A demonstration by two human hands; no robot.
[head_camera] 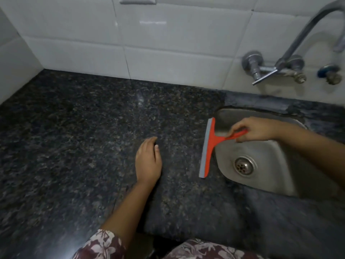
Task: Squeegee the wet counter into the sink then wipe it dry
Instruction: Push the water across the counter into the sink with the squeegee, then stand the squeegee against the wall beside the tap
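An orange squeegee (210,146) with a grey rubber blade rests on the dark speckled granite counter (84,128), its blade along the left rim of the steel sink (276,165). My right hand (255,129) reaches over the sink and grips the squeegee's handle. My left hand (148,161) lies flat on the counter left of the squeegee, fingers loosely together, holding nothing. The counter looks glossy; I cannot tell where water lies.
A chrome wall tap (276,70) with a curved spout hangs over the sink at the upper right. White tiles (168,43) back the counter and close its left side. The sink drain (244,165) is uncovered. The counter's front edge runs near my flowered sleeve (100,245).
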